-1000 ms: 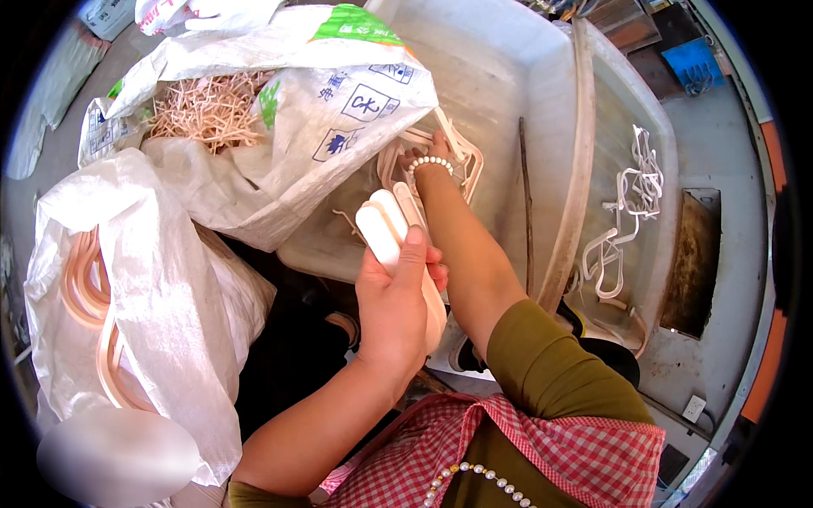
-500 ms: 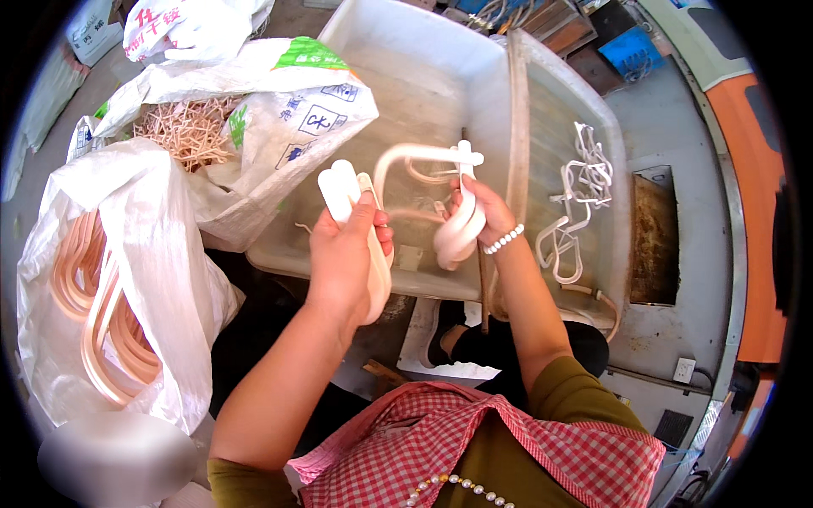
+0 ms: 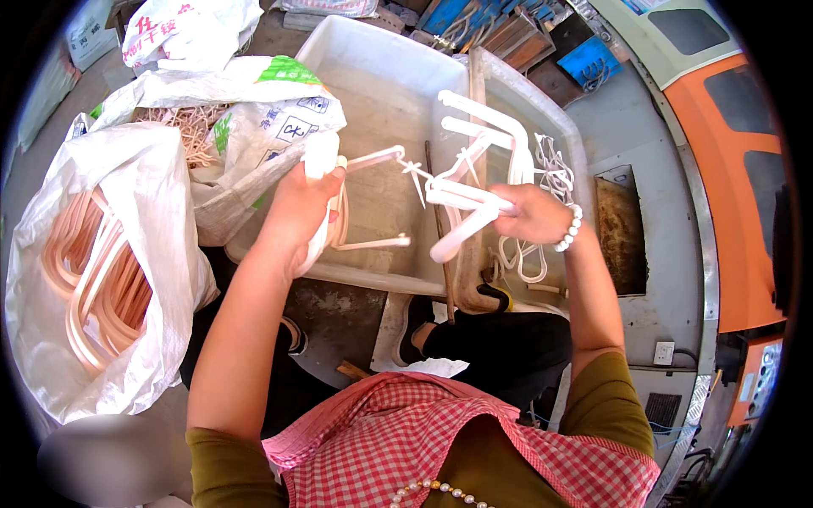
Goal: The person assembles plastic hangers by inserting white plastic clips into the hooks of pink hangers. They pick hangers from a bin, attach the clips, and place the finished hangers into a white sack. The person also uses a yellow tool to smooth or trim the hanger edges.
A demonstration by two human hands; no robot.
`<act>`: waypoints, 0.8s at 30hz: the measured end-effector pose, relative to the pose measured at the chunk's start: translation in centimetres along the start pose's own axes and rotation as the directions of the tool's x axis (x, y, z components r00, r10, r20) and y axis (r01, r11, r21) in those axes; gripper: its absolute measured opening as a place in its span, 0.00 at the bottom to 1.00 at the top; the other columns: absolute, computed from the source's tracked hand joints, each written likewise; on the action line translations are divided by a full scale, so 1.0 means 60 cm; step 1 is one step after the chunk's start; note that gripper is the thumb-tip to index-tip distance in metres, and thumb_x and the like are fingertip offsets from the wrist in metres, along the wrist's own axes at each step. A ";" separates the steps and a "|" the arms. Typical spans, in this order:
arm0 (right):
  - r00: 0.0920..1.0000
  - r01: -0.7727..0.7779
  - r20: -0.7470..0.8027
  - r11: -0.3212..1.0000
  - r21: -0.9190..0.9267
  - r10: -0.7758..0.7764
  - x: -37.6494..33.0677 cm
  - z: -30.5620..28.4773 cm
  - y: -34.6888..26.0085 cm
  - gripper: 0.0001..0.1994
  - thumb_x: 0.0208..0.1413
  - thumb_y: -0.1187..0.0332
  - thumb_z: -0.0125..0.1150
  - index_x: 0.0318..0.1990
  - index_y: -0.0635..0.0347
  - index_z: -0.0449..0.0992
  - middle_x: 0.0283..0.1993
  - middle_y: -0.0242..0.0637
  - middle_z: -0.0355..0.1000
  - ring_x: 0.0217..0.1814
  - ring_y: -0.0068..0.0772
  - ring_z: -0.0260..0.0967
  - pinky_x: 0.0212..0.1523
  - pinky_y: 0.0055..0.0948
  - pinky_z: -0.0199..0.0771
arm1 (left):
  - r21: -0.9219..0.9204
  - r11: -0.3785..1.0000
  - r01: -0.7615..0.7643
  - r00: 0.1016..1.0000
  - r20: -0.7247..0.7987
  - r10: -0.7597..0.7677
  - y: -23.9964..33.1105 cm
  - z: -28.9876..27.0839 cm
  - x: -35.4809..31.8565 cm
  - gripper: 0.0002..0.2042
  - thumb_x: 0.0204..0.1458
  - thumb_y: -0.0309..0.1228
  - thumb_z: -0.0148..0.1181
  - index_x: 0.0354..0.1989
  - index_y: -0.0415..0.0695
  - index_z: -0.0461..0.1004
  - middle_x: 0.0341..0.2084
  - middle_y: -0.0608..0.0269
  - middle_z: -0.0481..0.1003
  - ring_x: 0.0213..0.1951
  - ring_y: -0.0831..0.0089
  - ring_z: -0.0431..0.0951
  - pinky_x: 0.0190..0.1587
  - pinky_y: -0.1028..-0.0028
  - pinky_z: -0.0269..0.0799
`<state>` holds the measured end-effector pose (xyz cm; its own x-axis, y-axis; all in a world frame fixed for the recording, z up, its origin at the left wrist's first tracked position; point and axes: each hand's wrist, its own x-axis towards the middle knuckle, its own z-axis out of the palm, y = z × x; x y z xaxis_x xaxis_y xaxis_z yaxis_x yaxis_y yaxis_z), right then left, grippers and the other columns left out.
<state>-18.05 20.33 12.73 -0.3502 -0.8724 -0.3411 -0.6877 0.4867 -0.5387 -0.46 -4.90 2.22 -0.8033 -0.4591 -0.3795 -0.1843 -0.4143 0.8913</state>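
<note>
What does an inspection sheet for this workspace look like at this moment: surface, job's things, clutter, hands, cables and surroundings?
Surface: white plastic tub in front of the person; grey floor around it.
Job's things: white curved plastic pieces in the right hand; a pale bent piece at the left hand.
Clutter: open sack of pinkish curved strips; printed sack of thin pale sticks; white loops in the second tub.
Hands: left hand and right hand both closed on pieces.
Cables: nothing seen.
Surroundings: orange machine, blue crate.
</note>
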 end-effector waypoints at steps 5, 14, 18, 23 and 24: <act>0.999 0.004 0.041 0.973 -0.230 0.005 -0.032 -0.058 -0.084 0.13 0.44 0.72 0.56 0.41 0.56 0.73 0.27 0.41 0.72 0.28 0.40 0.70 0.35 0.33 0.72 | 0.134 0.987 -0.084 0.996 0.026 0.081 0.006 -0.025 0.022 0.15 0.55 0.36 0.56 0.48 0.43 0.67 0.35 0.67 0.71 0.34 0.79 0.68 0.35 0.74 0.67; 0.995 0.067 0.077 0.993 -0.095 -0.060 -0.082 -0.106 -0.141 0.10 0.43 0.79 0.53 0.36 0.62 0.75 0.25 0.31 0.69 0.26 0.18 0.61 0.28 0.20 0.66 | 0.033 0.997 -0.066 0.937 0.345 0.051 0.001 -0.013 0.027 0.12 0.57 0.32 0.54 0.47 0.41 0.70 0.36 0.64 0.75 0.34 0.77 0.74 0.37 0.76 0.72; 0.996 0.039 0.080 0.999 0.031 -0.042 -0.094 -0.124 -0.143 0.11 0.42 0.80 0.55 0.37 0.65 0.76 0.27 0.27 0.70 0.27 0.14 0.60 0.27 0.18 0.64 | -0.093 0.993 0.067 0.862 0.506 -0.011 0.006 -0.011 0.015 0.13 0.58 0.35 0.54 0.46 0.40 0.70 0.37 0.60 0.76 0.35 0.75 0.77 0.39 0.75 0.75; 0.995 0.069 0.062 0.986 0.153 -0.079 -0.127 -0.150 -0.126 0.11 0.42 0.78 0.61 0.37 0.68 0.75 0.27 0.25 0.70 0.30 0.12 0.60 0.28 0.17 0.64 | -0.258 0.951 0.171 0.791 0.611 0.023 0.026 -0.006 0.004 0.15 0.59 0.35 0.53 0.49 0.39 0.67 0.39 0.53 0.76 0.39 0.66 0.78 0.42 0.70 0.76; 0.995 0.089 0.037 0.992 0.086 -0.092 -0.130 -0.151 -0.128 0.11 0.42 0.78 0.62 0.36 0.69 0.75 0.27 0.26 0.70 0.30 0.12 0.60 0.29 0.17 0.64 | -0.230 0.957 0.179 0.780 0.626 0.004 0.027 -0.010 0.000 0.15 0.59 0.35 0.53 0.49 0.39 0.67 0.39 0.51 0.76 0.40 0.64 0.78 0.43 0.69 0.77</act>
<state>-15.80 22.98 26.53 -0.2620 -0.9112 -0.3180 -0.6587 0.4097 -0.6311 -0.44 -6.03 3.52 -0.9818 0.1317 -0.1371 -0.1900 -0.6593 0.7274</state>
